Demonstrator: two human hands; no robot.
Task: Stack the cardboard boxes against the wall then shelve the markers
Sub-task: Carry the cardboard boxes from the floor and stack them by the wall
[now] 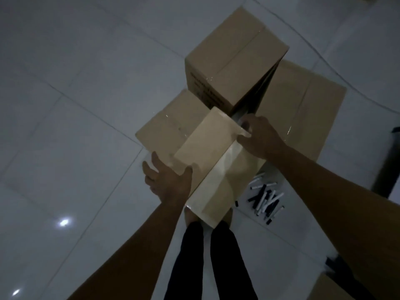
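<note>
A taped cardboard box (218, 161) is held up in front of me, above the floor. My left hand (168, 180) grips its near left edge with the thumb on top. My right hand (259, 137) holds its far right edge. Behind it stands a tall cardboard box (236, 59) with print on its side. A low box (166, 128) lies to the left and a wide flat box (307, 107) to the right. Several black and white markers (267, 197) lie scattered on the white tiles just right of the held box.
White tiled floor (75, 105) spreads to the left and far side. My legs in dark trousers (207, 256) stand below the held box. Another cardboard corner (324, 289) shows at the bottom right, and a dark object (387, 169) stands at the right edge.
</note>
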